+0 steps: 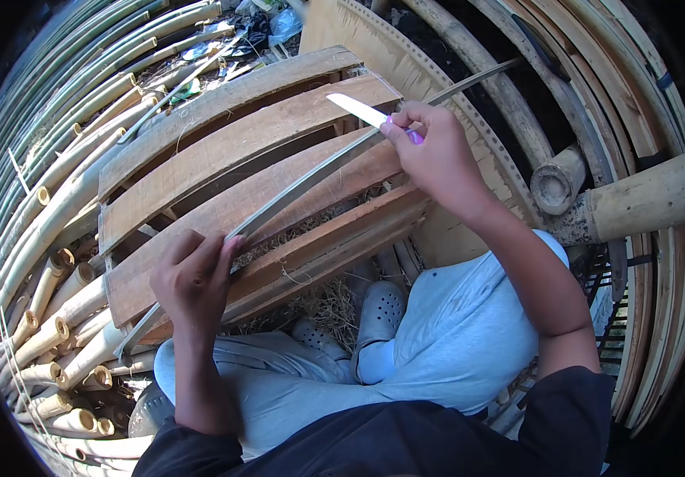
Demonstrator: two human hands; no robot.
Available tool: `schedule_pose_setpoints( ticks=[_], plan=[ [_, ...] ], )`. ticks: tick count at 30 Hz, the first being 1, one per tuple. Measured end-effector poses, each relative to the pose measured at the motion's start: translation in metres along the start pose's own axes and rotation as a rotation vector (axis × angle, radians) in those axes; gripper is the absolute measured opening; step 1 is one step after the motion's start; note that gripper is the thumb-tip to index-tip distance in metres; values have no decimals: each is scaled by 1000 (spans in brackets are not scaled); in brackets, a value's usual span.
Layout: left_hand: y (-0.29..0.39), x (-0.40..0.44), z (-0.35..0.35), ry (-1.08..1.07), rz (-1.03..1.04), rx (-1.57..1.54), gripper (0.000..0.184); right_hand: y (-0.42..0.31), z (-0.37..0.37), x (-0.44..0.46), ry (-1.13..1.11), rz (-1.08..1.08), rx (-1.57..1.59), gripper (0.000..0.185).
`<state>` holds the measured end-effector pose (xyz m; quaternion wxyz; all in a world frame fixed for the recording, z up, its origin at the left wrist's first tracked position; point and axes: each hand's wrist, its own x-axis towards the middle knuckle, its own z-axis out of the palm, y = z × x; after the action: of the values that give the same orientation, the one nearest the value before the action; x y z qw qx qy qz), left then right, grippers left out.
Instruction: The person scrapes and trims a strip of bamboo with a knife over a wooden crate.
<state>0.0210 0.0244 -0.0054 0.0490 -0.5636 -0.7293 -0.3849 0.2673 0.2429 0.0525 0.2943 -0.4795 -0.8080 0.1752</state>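
Observation:
A long thin bamboo strip (303, 191) runs diagonally above a slatted wooden crate (199, 179), from the lower left to the upper right. My left hand (191, 278) is closed, pinching the strip near its lower end. Higher up, my right hand (434, 151) is closed round the purple and white handle of a knife (356, 108). The knife's pale blade points to the upper left, over the crate's slats. The strip passes under my right hand; whether those fingers also touch it cannot be made out.
Cut bamboo poles (60, 318) lie stacked at the left. A curved wooden board (470, 135) stands behind the crate's right end. Thick bamboo (644, 199) and long strips (644, 87) are at the right. Shavings (334, 306) lie by the shoes (382, 310). Plastic litter (259, 28) lies at the top.

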Motion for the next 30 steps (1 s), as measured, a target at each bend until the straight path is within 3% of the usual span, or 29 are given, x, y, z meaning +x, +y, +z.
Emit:
schedule_pose_setpoints(
  ticks=[1,7,10,15,17,18,21,23,25,26,30],
  plan=[
    [0,0,0,1,0,1,13,-8,4,-6,-47,-98,-18,16],
    [0,-2,2,3,24,16,15,-5,-14,13,-57,138,1,18],
    [2,0,2,-6,-2,-2,15,-34,5,-20,-138,-105,19,18],
    [2,-2,4,5,17,1,16,-13,-5,1,-81,16,45,18],
    [3,-1,4,6,8,7,16,-14,7,-9,-47,-112,8,18],
    [3,-1,4,6,7,9,17,-26,13,-19,-117,-133,145,17],
    [3,-1,4,4,-2,5,17,-31,11,-19,-184,-120,182,18],
    [4,-1,5,11,8,7,17,-15,7,-5,-111,-129,175,18],
    [4,-2,4,15,9,13,18,-14,2,-1,-72,9,95,19],
    [4,-2,3,8,11,22,17,-17,10,-9,-56,-154,72,18],
    [4,0,5,17,5,8,17,-37,21,-31,-175,-213,215,18]
  ],
)
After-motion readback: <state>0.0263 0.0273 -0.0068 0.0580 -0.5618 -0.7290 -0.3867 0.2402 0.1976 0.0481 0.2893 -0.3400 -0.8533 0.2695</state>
